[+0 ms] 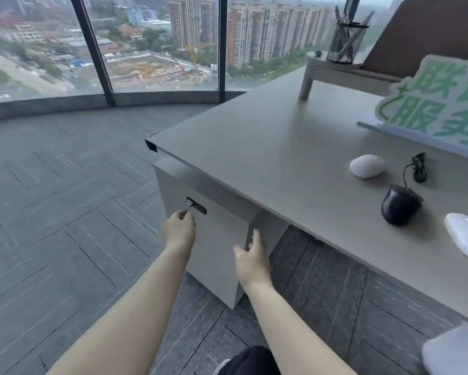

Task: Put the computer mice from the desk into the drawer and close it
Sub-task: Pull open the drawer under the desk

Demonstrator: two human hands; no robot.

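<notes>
Three computer mice lie on the grey desk [268,147] at the right: a round white mouse [368,165], a black wired mouse [400,204] with its bundled cable [418,169], and a flat white mouse [466,235] near the front edge. Under the desk's left corner stands a grey drawer cabinet [216,247] with a dark lock panel [196,205]; its front looks shut. My left hand [179,231] is at the cabinet's left front edge just below the lock panel, fingers curled. My right hand [251,259] touches the cabinet's right front edge with fingers spread.
A green-and-white sign [438,104] stands at the back right of the desk. A raised shelf [335,69] carries a mesh pen holder [345,41]. Grey carpet floor [65,212] and tall windows lie to the left. A white object [454,350] sits at the bottom right.
</notes>
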